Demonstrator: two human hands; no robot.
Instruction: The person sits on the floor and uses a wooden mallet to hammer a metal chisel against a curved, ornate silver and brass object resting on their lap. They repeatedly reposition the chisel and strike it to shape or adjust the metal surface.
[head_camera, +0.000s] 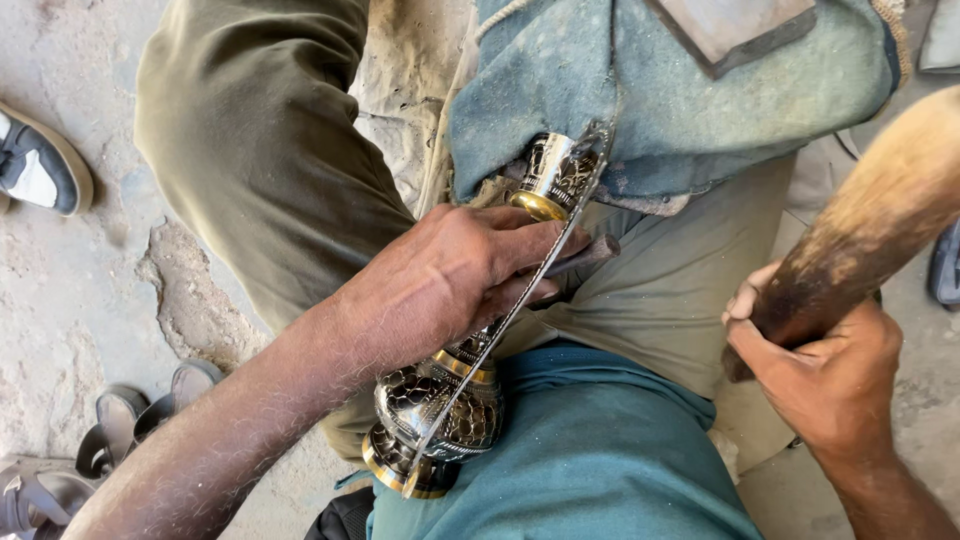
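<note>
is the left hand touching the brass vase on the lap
Touching. The head view shows the left hand wrapped over the middle of the brass vase, its fingers pressing a small dark tool against it.

A rough, pale concrete floor (70, 290) is seen, cracked and chipped in one patch (185, 300). Sandals (140, 415) are left on it at the lower left, and a dark shoe with a white side (35, 165) is seen at the left edge. A dusty blue-green cloth (640, 100) is spread at the top, with a flat brown slab (730, 28) laid on it. The scene is lit by bright daylight.
</note>
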